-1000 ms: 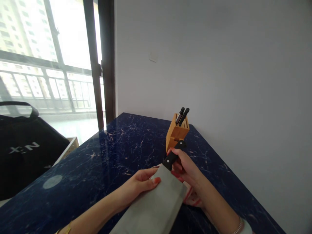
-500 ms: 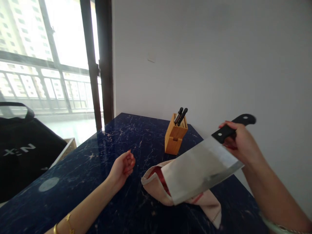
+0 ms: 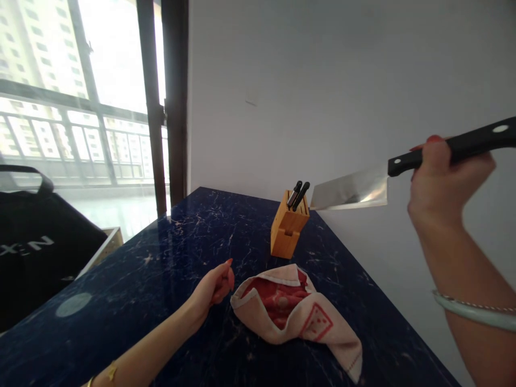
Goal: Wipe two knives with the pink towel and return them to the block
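Note:
My right hand (image 3: 439,183) is wrapped round the black handle of a cleaver (image 3: 352,188), held up in the air on the right. Its broad steel blade points left, and the tip overlaps the knife block's top right corner in view; whether they touch I cannot tell. The wooden knife block (image 3: 285,231) stands on the table with two black-handled tools in its slots. Over the table, my left hand (image 3: 217,282) has its fingers curled closed, with nothing visible in them. Just right of it lies a crumpled pink and red towel (image 3: 276,328).
The dark blue marbled table (image 3: 177,274) runs back to a grey wall (image 3: 342,97). At the left, a black bag (image 3: 44,252) rests beside the table, with a window (image 3: 108,64) behind it. A pale round spot (image 3: 73,305) marks the table's left side.
My right hand has lifted the cleaver up and to the right, away from above the towel, and turned its blade toward the knife block. My left hand has moved slightly right, closer to the towel.

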A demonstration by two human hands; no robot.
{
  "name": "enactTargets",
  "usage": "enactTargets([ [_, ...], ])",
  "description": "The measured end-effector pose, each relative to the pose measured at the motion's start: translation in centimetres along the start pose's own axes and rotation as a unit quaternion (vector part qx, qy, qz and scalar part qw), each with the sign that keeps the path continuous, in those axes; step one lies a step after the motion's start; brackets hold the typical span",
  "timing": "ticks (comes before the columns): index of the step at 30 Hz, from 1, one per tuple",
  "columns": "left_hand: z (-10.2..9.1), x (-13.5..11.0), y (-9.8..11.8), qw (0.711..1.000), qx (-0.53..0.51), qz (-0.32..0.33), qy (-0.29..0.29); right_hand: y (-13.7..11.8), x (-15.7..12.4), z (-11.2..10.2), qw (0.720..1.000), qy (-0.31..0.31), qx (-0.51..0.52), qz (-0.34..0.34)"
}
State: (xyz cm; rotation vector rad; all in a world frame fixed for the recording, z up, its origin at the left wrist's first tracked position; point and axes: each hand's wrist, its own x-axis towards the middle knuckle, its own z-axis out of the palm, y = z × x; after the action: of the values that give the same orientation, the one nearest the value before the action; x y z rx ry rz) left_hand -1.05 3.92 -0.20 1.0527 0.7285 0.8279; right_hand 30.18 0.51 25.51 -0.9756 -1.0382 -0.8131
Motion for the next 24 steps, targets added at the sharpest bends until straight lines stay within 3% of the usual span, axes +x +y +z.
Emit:
enactTargets([
  [4, 0.4, -0.2, -0.3, 1.000, 0.024, 0.009, -0.014, -0.1, -0.3, 2.1, 0.997, 0.032, 0.053, -0.039],
  [15, 0.5, -0.4, 0.0, 0.999, 0.015, 0.002, -0.038, -0.1, 0.1, 1.9, 0.997, -0.060, 0.037, -0.026],
  [24, 1.0, -0.7, 0.2, 0.999, 0.029, -0.004, -0.035, -0.4, 0.2, 3.6, 0.987, -0.159, -0.011, 0.005],
])
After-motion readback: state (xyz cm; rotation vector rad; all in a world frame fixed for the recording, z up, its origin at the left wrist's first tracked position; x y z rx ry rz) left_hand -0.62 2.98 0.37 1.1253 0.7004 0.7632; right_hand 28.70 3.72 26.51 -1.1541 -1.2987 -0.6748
